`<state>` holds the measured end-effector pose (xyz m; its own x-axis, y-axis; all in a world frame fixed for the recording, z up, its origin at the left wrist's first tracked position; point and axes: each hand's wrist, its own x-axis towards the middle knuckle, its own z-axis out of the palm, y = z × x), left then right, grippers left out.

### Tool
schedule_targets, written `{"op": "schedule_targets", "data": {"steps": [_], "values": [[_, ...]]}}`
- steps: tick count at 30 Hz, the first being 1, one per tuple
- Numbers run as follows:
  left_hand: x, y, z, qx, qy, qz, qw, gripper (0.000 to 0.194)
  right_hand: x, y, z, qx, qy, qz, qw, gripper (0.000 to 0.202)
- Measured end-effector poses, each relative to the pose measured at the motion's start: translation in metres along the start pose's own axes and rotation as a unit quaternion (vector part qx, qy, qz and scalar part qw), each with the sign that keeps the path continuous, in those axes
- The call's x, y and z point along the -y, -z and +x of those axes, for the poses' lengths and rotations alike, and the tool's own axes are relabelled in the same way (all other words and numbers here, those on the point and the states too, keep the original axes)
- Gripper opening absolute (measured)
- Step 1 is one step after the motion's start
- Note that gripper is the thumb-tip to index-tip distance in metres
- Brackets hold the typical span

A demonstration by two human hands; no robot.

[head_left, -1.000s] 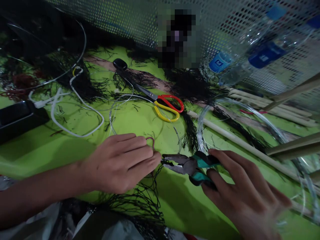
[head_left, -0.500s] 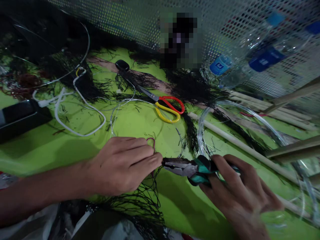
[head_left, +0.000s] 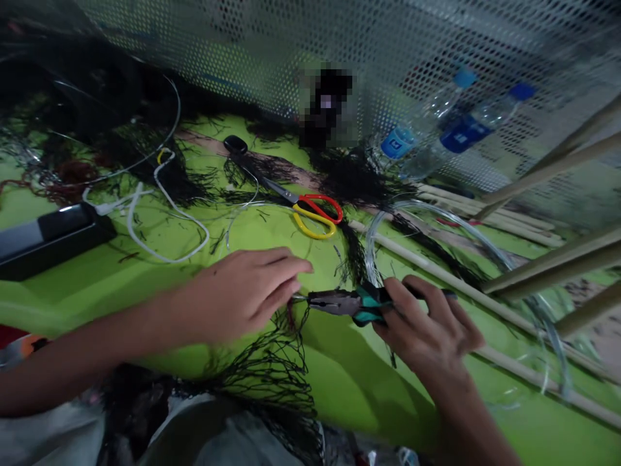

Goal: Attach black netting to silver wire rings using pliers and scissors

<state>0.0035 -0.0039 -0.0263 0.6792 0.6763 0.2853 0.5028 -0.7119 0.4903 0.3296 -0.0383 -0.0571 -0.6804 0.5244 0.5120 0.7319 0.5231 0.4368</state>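
Observation:
My right hand (head_left: 429, 323) is closed around the green-and-black handles of a pair of pliers (head_left: 336, 302), whose jaws point left. At the jaw tips is a short, thin, shiny piece, too small to make out. Just left of it is my left hand (head_left: 250, 291), palm down and slightly blurred, its fingers stretched out with a gap at their tips. Beneath the left fingers a dark red cord (head_left: 292, 317) hangs beside black netting (head_left: 276, 369), which spreads down toward my lap. Scissors (head_left: 310, 210) with one red and one yellow handle lie beyond the hands.
A coil of clear line (head_left: 371, 249) and wooden sticks (head_left: 436, 272) lie to the right. Two water bottles (head_left: 466, 133) are by the perforated panel (head_left: 233, 58). At left are a black box-shaped device (head_left: 63, 230) and a white cable (head_left: 167, 259). Black net scraps litter the green surface.
My left fingers have loosened from their pinch at the pliers' tips and straightened. The pliers and my right hand have shifted slightly left and up in view, which has also moved.

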Motion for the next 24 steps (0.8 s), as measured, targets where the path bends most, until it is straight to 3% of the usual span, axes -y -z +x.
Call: {"op": "schedule_targets", "data": {"steps": [3, 5, 7, 10, 14, 17, 21, 24], "values": [[0.009, 0.005, 0.024, 0.062, -0.062, 0.019, 0.996, 0.051, -0.006, 0.001, -0.007, -0.011, 0.003, -0.006, 1.000, 0.015], [0.017, -0.003, 0.047, 0.111, -0.170, 0.051, 0.978, 0.060, -0.008, 0.001, -0.010, -0.010, 0.000, 0.015, 1.000, 0.017], [0.022, -0.016, 0.071, 0.160, -0.257, 0.083, 0.949, 0.058, -0.009, 0.002, -0.012, -0.005, -0.012, 0.038, 0.999, 0.017], [0.022, -0.034, 0.094, 0.165, -0.330, 0.103, 0.924, 0.033, -0.009, 0.007, -0.011, -0.017, 0.006, 0.028, 0.999, 0.018], [0.013, -0.033, 0.101, 0.149, -0.346, 0.126, 0.918, 0.027, -0.008, 0.024, -0.007, -0.039, 0.057, -0.024, 0.997, 0.013], [0.008, -0.017, 0.097, 0.116, -0.333, 0.156, 0.923, 0.027, -0.012, 0.038, -0.006, 0.008, 0.048, -0.031, 0.998, 0.015], [0.013, 0.002, 0.092, 0.056, -0.299, 0.202, 0.931, 0.032, -0.026, 0.048, -0.013, 0.090, -0.041, 0.060, 0.993, 0.023], [0.018, 0.015, 0.089, 0.014, -0.274, 0.245, 0.930, 0.034, -0.037, 0.053, -0.024, 0.078, -0.129, 0.148, 0.977, 0.025]]}}
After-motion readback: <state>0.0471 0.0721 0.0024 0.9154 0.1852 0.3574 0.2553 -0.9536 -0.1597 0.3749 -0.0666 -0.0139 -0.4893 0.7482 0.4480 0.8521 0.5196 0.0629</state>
